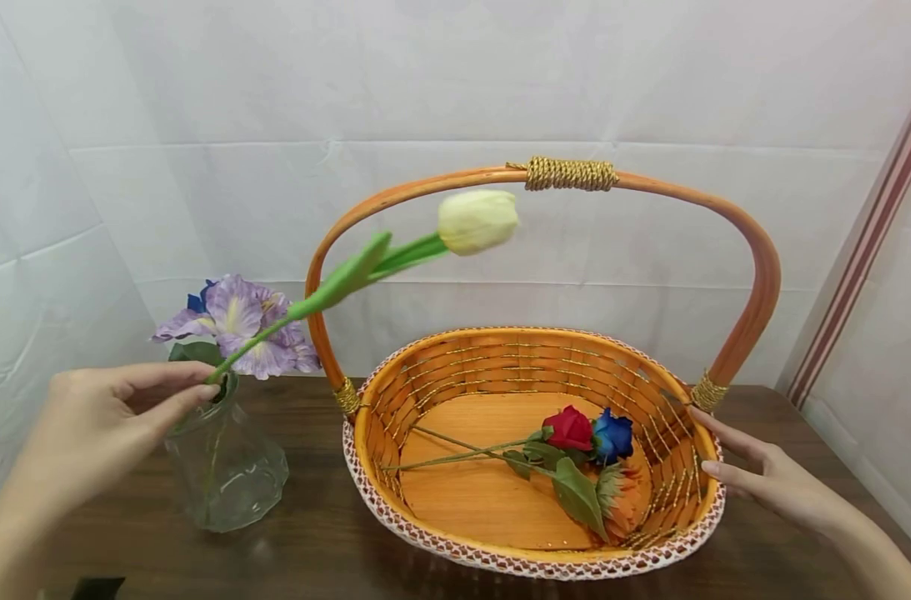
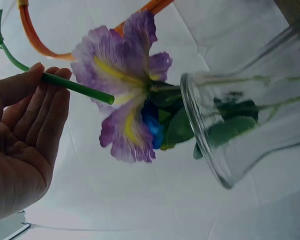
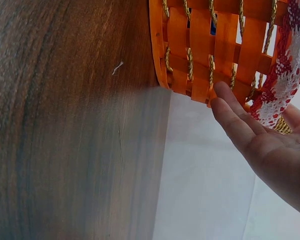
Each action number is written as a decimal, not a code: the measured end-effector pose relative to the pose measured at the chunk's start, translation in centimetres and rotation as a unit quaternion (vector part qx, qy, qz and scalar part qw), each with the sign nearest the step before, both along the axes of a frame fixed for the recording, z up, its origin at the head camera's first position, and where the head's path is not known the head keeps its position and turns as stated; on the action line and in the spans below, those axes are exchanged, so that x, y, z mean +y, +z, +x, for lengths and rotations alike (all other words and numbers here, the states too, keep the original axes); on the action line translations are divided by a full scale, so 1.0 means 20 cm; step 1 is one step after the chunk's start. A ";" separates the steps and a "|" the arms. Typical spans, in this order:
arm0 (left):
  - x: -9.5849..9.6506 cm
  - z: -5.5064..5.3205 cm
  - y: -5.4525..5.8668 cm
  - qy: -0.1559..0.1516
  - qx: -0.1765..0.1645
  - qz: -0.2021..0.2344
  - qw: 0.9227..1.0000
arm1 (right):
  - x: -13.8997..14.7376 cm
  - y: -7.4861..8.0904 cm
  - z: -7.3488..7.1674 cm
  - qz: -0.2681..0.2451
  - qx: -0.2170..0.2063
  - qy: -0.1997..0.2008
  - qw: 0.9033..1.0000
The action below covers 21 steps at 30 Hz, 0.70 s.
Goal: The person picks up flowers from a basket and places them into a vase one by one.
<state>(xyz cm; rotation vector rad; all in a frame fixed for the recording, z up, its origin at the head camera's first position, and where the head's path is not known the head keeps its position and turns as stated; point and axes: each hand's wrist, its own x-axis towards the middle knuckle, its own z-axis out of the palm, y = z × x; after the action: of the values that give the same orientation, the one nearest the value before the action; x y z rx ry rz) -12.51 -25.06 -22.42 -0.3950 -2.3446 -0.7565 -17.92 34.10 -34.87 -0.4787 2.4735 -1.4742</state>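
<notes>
My left hand [image 1: 125, 425] pinches the lower stem of a white tulip [image 1: 478, 222] between thumb and fingertips. The bloom tilts up to the right, in front of the basket handle. In the left wrist view, the cut end of its green stem [image 2: 90, 92] points toward a purple iris [image 2: 122, 70]. That iris and a blue flower [image 1: 200, 297] stand in a clear glass vase [image 1: 233, 471], close beside my left hand. With thumb and fingers on either side of its rim, my right hand [image 1: 781, 479] holds an orange woven basket [image 1: 455, 467]. Its other fingers lie along the outer wall.
Inside the basket lie a red rose [image 1: 570, 428], a blue rose [image 1: 613, 436] and an orange flower [image 1: 622, 500]. The tall handle [image 1: 758, 275] arches over them. Everything stands on a dark wooden table [image 1: 305, 517], with white sheeting [image 1: 200, 183] behind.
</notes>
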 end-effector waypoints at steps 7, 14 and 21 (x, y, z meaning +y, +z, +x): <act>-0.12 -0.01 0.00 0.031 -0.038 0.043 0.998 | 0.00 0.00 0.00 0.036 0.030 -0.007 0.999; -0.20 -0.03 0.01 0.080 -0.073 0.063 0.992 | 0.01 0.01 -0.02 0.131 0.084 -0.023 0.988; -0.25 -0.07 -0.01 0.104 -0.099 0.090 0.986 | 0.00 0.03 -0.05 0.117 0.065 -0.023 0.991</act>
<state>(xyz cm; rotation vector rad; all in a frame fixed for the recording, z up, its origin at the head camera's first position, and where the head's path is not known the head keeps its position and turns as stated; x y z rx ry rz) -13.82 -30.16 -22.58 0.0038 -2.4253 -0.9304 -18.90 34.08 -34.34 -0.4885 2.7321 -1.1822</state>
